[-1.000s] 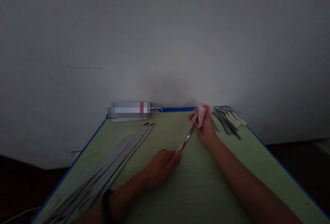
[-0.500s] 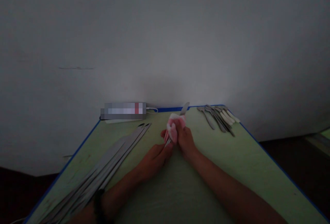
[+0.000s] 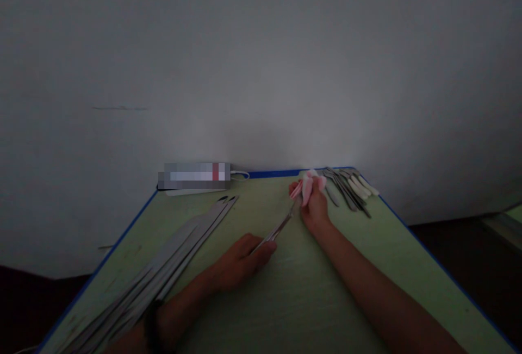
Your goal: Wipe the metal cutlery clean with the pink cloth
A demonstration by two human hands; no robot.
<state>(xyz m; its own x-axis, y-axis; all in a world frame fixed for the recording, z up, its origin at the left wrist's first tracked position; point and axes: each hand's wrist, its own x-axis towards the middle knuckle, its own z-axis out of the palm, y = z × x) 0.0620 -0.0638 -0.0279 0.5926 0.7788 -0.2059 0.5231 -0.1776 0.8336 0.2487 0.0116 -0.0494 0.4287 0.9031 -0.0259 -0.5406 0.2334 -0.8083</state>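
Observation:
My left hand (image 3: 248, 259) is closed round the handle end of a metal table knife (image 3: 279, 227), which slants up and away to the right. A pink and white cloth (image 3: 308, 186) is bunched in my right hand (image 3: 316, 208), its fingers closed about it. The far part of the knife runs into the cloth, so its blade tip is hidden. Just beyond my right hand lies a pile of cutlery (image 3: 346, 191), some pieces dark metal and some with white handles. Several long grey flat strips (image 3: 163, 267) lie to the left of my left hand.
The green table (image 3: 302, 299) has a blue edge and stands against a grey wall (image 3: 261, 71). At its back left is a blurred-out box-like object (image 3: 196, 176) with a white cable (image 3: 241, 173) at its right end.
My right hand and the cloth have moved right along the knife, away from my left hand. More of the knife's near part shows, while its blade tip is now covered.

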